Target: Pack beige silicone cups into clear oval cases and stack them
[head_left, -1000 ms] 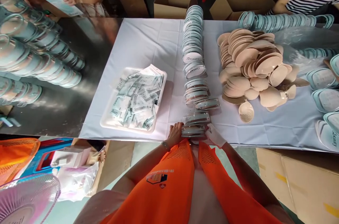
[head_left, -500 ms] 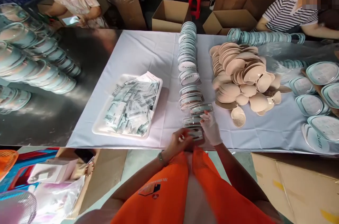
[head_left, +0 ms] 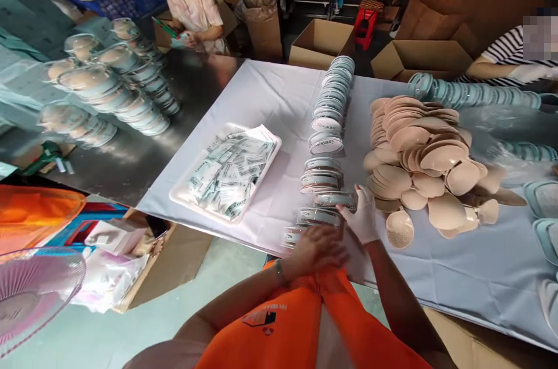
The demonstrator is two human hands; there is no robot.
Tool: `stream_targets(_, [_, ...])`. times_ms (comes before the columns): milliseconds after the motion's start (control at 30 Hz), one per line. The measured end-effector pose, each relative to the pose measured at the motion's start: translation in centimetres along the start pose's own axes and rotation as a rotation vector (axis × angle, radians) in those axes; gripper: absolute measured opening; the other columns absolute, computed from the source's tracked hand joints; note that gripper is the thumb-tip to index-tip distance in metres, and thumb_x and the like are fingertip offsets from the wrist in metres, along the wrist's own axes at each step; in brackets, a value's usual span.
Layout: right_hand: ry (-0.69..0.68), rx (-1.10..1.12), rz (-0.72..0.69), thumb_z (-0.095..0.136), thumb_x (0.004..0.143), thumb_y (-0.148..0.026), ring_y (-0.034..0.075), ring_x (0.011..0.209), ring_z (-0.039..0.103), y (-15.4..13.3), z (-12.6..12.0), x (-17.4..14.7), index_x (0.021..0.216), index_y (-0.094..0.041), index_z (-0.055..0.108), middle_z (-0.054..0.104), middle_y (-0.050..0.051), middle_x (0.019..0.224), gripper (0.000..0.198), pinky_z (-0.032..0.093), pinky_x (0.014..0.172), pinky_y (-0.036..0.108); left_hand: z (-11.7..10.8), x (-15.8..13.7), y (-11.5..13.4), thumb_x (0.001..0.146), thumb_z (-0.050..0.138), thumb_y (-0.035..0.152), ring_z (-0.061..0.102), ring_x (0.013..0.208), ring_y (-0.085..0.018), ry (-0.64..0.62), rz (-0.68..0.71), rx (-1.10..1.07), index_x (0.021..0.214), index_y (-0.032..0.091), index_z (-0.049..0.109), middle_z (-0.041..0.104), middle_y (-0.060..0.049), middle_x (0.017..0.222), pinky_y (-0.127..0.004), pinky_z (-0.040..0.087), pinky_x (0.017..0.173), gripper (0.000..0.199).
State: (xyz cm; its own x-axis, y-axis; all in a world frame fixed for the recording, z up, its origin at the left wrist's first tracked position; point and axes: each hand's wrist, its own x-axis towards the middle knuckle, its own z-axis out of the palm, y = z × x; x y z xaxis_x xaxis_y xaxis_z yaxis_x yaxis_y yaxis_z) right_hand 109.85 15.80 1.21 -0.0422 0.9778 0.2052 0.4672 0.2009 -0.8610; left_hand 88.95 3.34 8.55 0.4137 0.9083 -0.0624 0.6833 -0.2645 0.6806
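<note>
My left hand (head_left: 314, 250) is slightly blurred, its fingers stretched out over the near end of a row of packs. My right hand (head_left: 364, 215), in a white glove, has its thumb and fingers apart beside a clear-lidded pack (head_left: 335, 199); the thumb seems to touch it. Close by my left hand lie a pack with a white label (head_left: 291, 235) and another pack (head_left: 318, 217), partly hidden by that hand. More packs, pale blue-green, make up the long row (head_left: 333, 90) running to the far edge.
Left of the row stands a white tray (head_left: 174, 194) of small printed sachets. A heap of beige cup-shaped pads (head_left: 418, 148) lies to the right. Stacked packs (head_left: 117, 93) fill the dark table at left. Two people work across the table; open cartons (head_left: 322, 43) stand beyond it.
The view has swung left. My left hand has shifted over the near packs with its fingers extended. My right hand's thumb and fingers have spread apart beside the pack.
</note>
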Motion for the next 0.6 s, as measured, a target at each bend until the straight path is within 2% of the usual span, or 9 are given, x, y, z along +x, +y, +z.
stream_targets(67, [-0.09, -0.072, -0.023, 0.069, 0.082, -0.07, 0.038, 0.143, 0.045, 3.3, 0.4, 2.9, 0.143, -0.011, 0.054, 0.051, 0.024, 0.146, 0.086, 0.035, 0.124, 0.06, -0.3, -1.7, -2.7, 0.094, 0.066, 0.063, 0.035, 0.157, -0.042, 0.27, -0.286, 0.016, 0.158, 0.025, 0.049, 0.042, -0.019, 0.168, -0.061, 0.032, 0.124, 0.076])
stream_targets(100, [-0.147, -0.063, -0.009, 0.069, 0.082, -0.07, 0.038, 0.14, 0.047, 4.6, 1.0, 3.8, 0.141, -0.011, 0.055, 0.053, 0.023, 0.142, 0.084, 0.037, 0.123, 0.059, -0.1, -2.3, -3.8, 0.093, 0.066, 0.066, 0.024, 0.162, -0.045, 0.357, -0.429, 0.019, 0.163, 0.025, 0.042, 0.03, -0.021, 0.174, -0.066, 0.029, 0.124, 0.085])
stream_targets(133, [-0.203, -0.046, 0.011, 0.068, 0.082, -0.069, 0.037, 0.137, 0.049, 5.6, 1.8, 4.4, 0.139, -0.012, 0.056, 0.055, 0.023, 0.139, 0.081, 0.038, 0.121, 0.058, 0.2, -2.7, -4.7, 0.091, 0.068, 0.067, 0.017, 0.163, -0.048, 0.4, -0.545, 0.02, 0.166, 0.025, 0.037, 0.021, -0.021, 0.177, -0.07, 0.028, 0.123, 0.091])
stream_targets(200, [-0.281, -0.01, 0.064, 0.065, 0.084, -0.07, 0.036, 0.134, 0.052, 6.3, 3.9, 4.4, 0.134, -0.015, 0.058, 0.058, 0.021, 0.137, 0.075, 0.04, 0.119, 0.058, 1.4, -2.5, -5.4, 0.083, 0.076, 0.07, 0.009, 0.164, -0.051, 0.381, -0.661, 0.037, 0.167, 0.026, 0.035, 0.013, -0.021, 0.179, -0.075, 0.025, 0.122, 0.103])
stream_targets(267, [-0.281, 0.013, 0.131, 0.061, 0.086, -0.072, 0.037, 0.134, 0.053, 5.8, 6.0, 3.2, 0.131, -0.014, 0.058, 0.06, 0.022, 0.135, 0.073, 0.042, 0.117, 0.058, 2.9, -1.1, -5.1, 0.075, 0.084, 0.07, 0.007, 0.164, -0.052, 0.339, -0.681, 0.078, 0.166, 0.028, 0.039, 0.012, -0.02, 0.18, -0.075, 0.024, 0.123, 0.109])
stream_targets(333, [-0.226, 0.017, 0.167, 0.058, 0.087, -0.076, 0.039, 0.132, 0.053, 4.9, 7.5, 1.9, 0.129, -0.013, 0.058, 0.06, 0.024, 0.131, 0.077, 0.042, 0.116, 0.059, 4.2, 0.6, -4.4, 0.077, 0.084, 0.068, 0.009, 0.164, -0.05, 0.334, -0.682, 0.111, 0.164, 0.03, 0.043, 0.013, -0.018, 0.18, -0.072, 0.026, 0.124, 0.103])
stream_targets(433, [-0.152, 0.026, 0.092, 0.053, 0.09, -0.078, 0.038, 0.131, 0.053, 4.1, 8.5, 0.6, 0.129, -0.013, 0.056, 0.059, 0.023, 0.129, 0.076, 0.042, 0.117, 0.059, 5.4, 2.2, -3.7, 0.081, 0.081, 0.064, 0.018, 0.163, -0.048, 0.352, -0.679, 0.122, 0.161, 0.032, 0.049, 0.02, -0.017, 0.179, -0.068, 0.033, 0.123, 0.092])
stream_targets(500, [-0.125, 0.047, 0.031, 0.049, 0.093, -0.079, 0.037, 0.132, 0.051, 4.0, 8.7, 0.3, 0.133, -0.014, 0.053, 0.057, 0.023, 0.133, 0.076, 0.042, 0.117, 0.058, 5.5, 2.7, -3.7, 0.083, 0.081, 0.062, 0.027, 0.16, -0.047, 0.358, -0.679, 0.123, 0.16, 0.033, 0.05, 0.03, -0.016, 0.175, -0.066, 0.036, 0.122, 0.088])
stream_targets(600, [-0.05, 0.063, 0.043, 0.043, 0.096, -0.079, 0.037, 0.133, 0.05, 3.8, 9.6, -0.1, 0.14, -0.014, 0.048, 0.052, 0.024, 0.138, 0.078, 0.041, 0.117, 0.059, 4.4, 3.1, -4.4, 0.084, 0.081, 0.06, 0.037, 0.156, -0.043, 0.352, -0.66, 0.128, 0.159, 0.034, 0.051, 0.044, -0.015, 0.168, -0.061, 0.038, 0.123, 0.085])
